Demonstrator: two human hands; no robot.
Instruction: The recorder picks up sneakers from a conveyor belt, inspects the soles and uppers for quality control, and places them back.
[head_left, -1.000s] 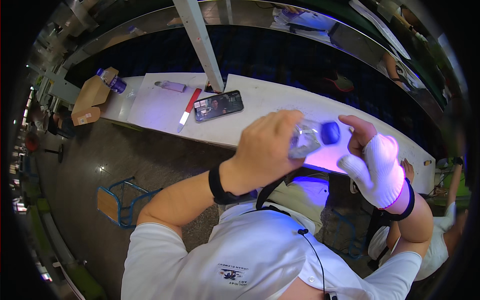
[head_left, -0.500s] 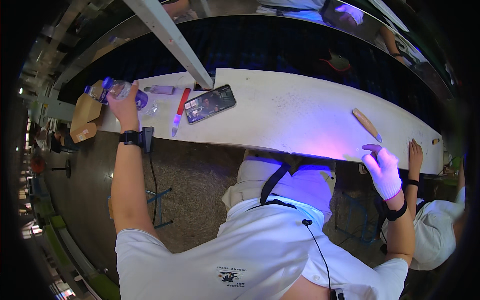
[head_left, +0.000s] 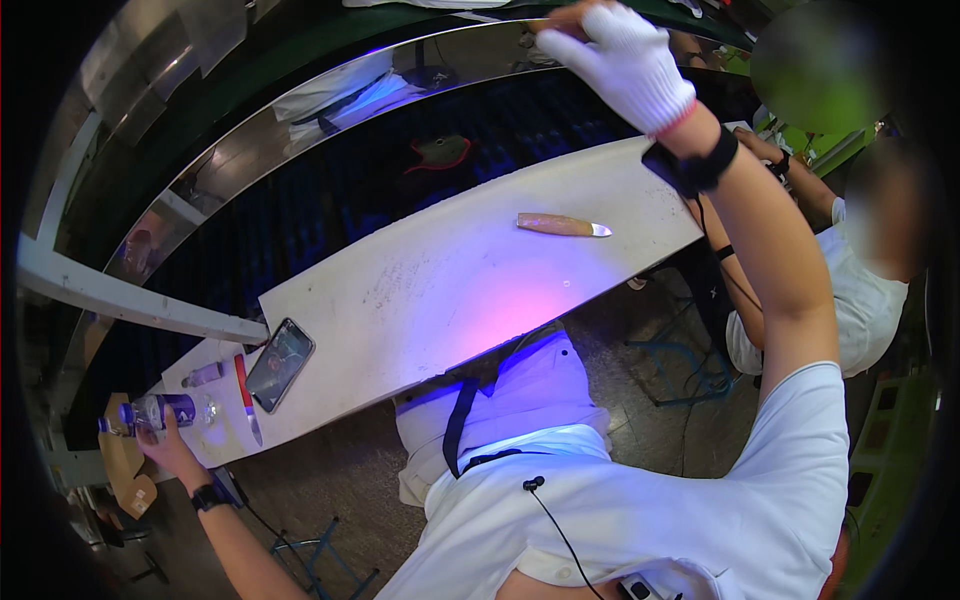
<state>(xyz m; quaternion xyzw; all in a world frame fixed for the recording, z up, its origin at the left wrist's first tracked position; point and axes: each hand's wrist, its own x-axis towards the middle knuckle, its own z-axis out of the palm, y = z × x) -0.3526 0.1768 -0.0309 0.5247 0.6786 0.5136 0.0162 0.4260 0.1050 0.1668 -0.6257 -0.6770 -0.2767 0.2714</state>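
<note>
At the far left end of the white bench, my left hand (head_left: pixel 176 455) is wrapped around a clear plastic bottle (head_left: pixel 152 410) with a purple label and blue cap. A second bottle's cap (head_left: pixel 104 426) shows beside it. My right hand (head_left: pixel 630 70), in a white knit glove with bare fingertips, is raised above the bench's far right. Its fingers are stretched out and the thumb is apart; nothing visible is in it. On the bench below lies a short knife (head_left: pixel 555 225) with a wooden handle.
Near the bottle lie a red-handled knife (head_left: pixel 247 395), a phone (head_left: pixel 281 365) and a short purple-tinted piece (head_left: pixel 203 374). A cardboard box (head_left: pixel 122 465) is at the left end. A metal post (head_left: pixel 150 305) crosses the left. Beyond the bench, a red-edged dark piece (head_left: pixel 440 153) lies on a dark surface. A co-worker's sleeve (head_left: pixel 840 240) is at right.
My view has swung to the right and tilted. The gloved right hand has risen from near the bench's front edge to high over its far side. My left hand stays on the bottle.
</note>
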